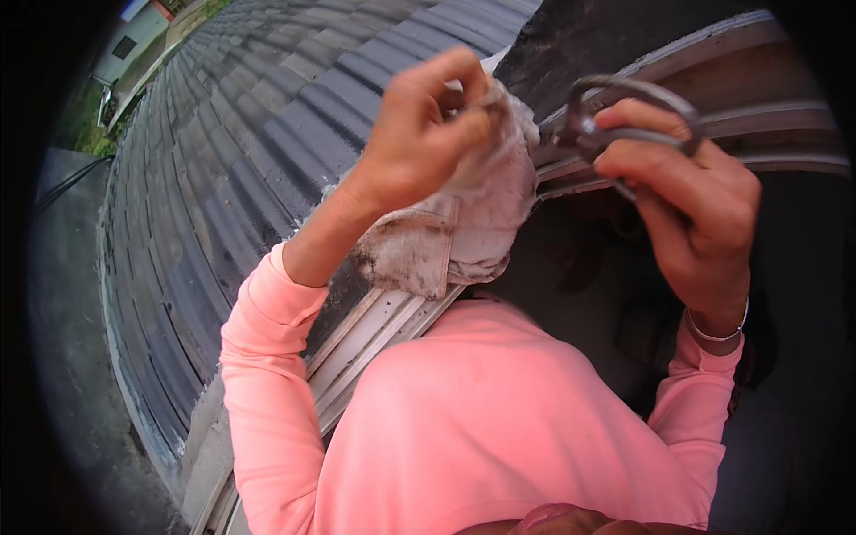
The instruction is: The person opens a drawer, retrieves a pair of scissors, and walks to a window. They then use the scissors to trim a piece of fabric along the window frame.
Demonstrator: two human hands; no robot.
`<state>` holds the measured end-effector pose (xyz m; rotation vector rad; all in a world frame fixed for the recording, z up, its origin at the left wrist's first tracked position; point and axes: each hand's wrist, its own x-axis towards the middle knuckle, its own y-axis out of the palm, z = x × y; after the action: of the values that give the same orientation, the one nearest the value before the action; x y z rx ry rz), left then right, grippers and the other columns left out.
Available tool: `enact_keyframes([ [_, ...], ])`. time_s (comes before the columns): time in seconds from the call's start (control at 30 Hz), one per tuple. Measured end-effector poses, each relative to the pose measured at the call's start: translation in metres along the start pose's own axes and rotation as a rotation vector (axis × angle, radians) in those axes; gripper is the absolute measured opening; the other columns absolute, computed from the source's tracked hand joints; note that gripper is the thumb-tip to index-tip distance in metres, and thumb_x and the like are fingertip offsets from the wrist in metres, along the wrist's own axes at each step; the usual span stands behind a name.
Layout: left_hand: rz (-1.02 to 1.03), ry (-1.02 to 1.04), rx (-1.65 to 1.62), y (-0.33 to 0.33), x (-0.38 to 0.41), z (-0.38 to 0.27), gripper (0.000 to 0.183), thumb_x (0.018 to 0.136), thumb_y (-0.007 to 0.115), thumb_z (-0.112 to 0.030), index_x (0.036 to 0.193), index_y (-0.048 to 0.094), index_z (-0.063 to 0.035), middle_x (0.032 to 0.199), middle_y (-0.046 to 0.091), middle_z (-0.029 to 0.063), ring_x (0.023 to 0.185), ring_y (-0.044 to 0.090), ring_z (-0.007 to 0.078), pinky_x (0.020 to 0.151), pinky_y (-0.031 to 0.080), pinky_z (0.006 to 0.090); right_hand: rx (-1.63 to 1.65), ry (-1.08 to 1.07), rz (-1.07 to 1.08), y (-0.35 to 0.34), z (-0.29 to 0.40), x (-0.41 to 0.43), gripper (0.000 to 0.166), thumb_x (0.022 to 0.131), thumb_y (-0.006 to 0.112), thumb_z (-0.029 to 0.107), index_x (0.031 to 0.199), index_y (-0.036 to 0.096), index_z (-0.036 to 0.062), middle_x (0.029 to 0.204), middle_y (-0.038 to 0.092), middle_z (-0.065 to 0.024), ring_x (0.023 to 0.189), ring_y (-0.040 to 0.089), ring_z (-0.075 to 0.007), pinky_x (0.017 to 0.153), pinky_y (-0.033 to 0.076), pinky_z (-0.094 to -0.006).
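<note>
My left hand (424,130) is raised above a stained whitish cloth (491,200), with thumb and forefinger pinched together. A thin pale strip (493,99) shows at these fingertips, too blurred to name exactly. The cloth lies bunched over a window frame (374,328), its lower corner dark with dirt. To the right, my right hand (695,180) grips a pair of scissors (632,83) by dark loop handles. Motion blurs the scissors, and their blades cannot be made out clearly.
A ribbed grey tiled roof (267,134) slopes away beyond the frame on the left. At upper right run the window's sliding tracks (756,114). Below the right hand is a dark interior (588,267). A building (134,40) stands far off at upper left.
</note>
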<state>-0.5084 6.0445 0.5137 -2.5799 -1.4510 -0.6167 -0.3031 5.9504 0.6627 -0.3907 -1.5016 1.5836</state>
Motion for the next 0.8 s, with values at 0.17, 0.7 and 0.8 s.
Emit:
enact_keyframes([
  [0.17, 0.111, -0.279, 0.037, 0.003, -0.042, 0.049, 0.019, 0.089, 0.065, 0.006, 0.095, 0.051, -0.0044, 0.093, 0.050, -0.0028, 0.080, 0.047, 0.0043, 0.071, 0.042, 0.0213, -0.055, -0.057, -0.085, 0.000, 0.004, -0.005, 0.025, 0.072, 0.061, -0.016, 0.092, 0.070, -0.0052, 0.103, 0.072, -0.0228, 0.091, 0.072, -0.0286, 0.078, 0.055, -0.0307],
  [0.7, 0.130, 0.045, 0.507, 0.017, -0.048, 0.032, 0.028, 0.077, 0.072, -0.004, 0.103, 0.062, -0.0018, 0.118, 0.062, 0.0148, 0.109, 0.058, 0.0351, 0.093, 0.048, 0.0422, -0.073, -0.045, 0.226, 0.044, 0.003, -0.005, 0.011, 0.074, 0.064, -0.002, 0.085, 0.063, 0.0016, 0.090, 0.064, -0.0178, 0.074, 0.066, -0.0378, 0.062, 0.053, -0.0454],
  [0.8, 0.096, 0.111, 0.501, 0.028, -0.034, 0.043, 0.025, 0.077, 0.071, -0.006, 0.102, 0.067, -0.0049, 0.107, 0.064, 0.0157, 0.098, 0.060, 0.0386, 0.084, 0.050, 0.0441, -0.125, -0.068, 0.309, 0.042, 0.005, 0.008, 0.008, 0.073, 0.064, -0.002, 0.080, 0.062, 0.0010, 0.087, 0.064, -0.0196, 0.075, 0.066, -0.0391, 0.065, 0.054, -0.0469],
])
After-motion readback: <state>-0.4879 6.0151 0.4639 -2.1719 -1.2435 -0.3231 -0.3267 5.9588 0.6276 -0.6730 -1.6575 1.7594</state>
